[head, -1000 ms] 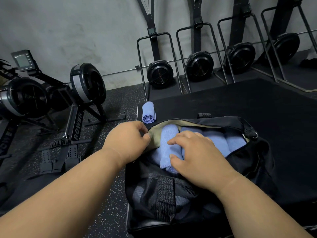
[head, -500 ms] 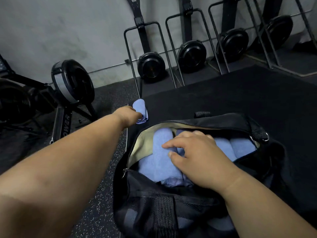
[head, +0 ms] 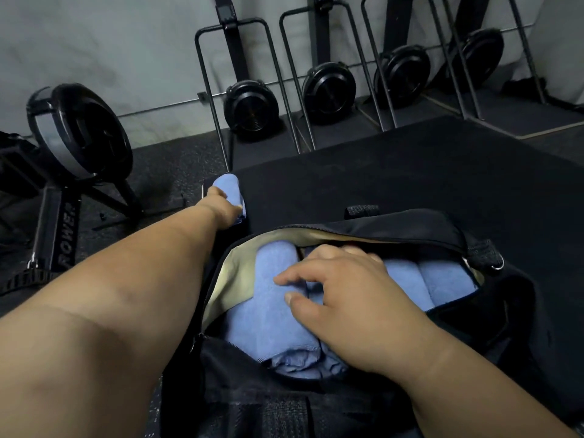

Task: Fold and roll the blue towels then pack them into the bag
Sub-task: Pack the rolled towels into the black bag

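I am gripping the last roll (head: 228,188) at the mat's (head: 410,184) corner with my left hand (head: 222,206); my right hand (head: 344,298), fingers spread, is pressing the towels (head: 271,308) in the bag (head: 395,226), which is looking full, so the roll may unravel or get squeezed out.

Two bare forearms, sleeveless, hands (head: 354,298) unadorned

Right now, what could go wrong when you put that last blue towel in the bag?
The bag already looks full of rolled towels, so the last roll might not fit and could bunch up. The left hand grips the loose rolled towel at full stretch, so it might unroll when lifted. The right hand rests on the packed rolls, possibly blocking the opening.
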Available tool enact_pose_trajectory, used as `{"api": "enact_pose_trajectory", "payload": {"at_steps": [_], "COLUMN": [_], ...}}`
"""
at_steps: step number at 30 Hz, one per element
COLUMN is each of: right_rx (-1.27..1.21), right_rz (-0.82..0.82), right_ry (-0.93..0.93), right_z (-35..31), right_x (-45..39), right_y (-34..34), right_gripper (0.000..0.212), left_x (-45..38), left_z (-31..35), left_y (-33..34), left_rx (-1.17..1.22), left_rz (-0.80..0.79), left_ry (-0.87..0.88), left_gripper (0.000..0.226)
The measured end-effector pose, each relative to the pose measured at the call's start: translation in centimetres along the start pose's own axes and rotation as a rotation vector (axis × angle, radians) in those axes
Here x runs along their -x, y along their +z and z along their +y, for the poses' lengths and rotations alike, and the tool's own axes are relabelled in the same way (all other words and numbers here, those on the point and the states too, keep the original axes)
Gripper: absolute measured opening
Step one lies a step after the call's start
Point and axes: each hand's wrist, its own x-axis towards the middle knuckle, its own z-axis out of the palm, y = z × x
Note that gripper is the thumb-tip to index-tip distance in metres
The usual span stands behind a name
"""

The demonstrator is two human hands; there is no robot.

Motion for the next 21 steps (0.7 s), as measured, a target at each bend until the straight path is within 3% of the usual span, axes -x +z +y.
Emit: {"api": "enact_pose_trajectory", "payload": {"at_steps": [2, 6, 13, 18, 21], "right_rx": [0.007, 0.022, 0.056, 0.075, 0.024], "right_rz": [0.004, -0.001, -0.002, 0.011, 0.038], "right_ry": [-0.001, -0.002, 0.005, 0.013, -0.001], "right_z": [0.0, -0.2, -0.5, -1.1, -2.0], "right_x": [-0.1, 0.0, 0.4, 0.8, 1.4], "right_y": [0.0, 0.0, -0.2, -0.8, -1.1], "right_gripper": [0.031, 0.03, 0.029, 0.033, 0.04], "left_x": [-0.3, -0.1, 2.9, 7.1, 10.7], "left_z": [-0.1, -0.9, -2.9, -4.1, -4.5], "left_y": [0.3, 0.2, -0.7, -2.5, -4.8], "left_rx": [-0.002, 0.096, 0.399, 0.829, 0.945], "left_rz": [-0.002, 0.018, 0.023, 0.084, 0.137], "left_ry": [-0.027, -0.078, -0.105, -0.014, 0.075], "left_gripper": [0.04, 0.077, 0.072, 0.032, 0.026]}}
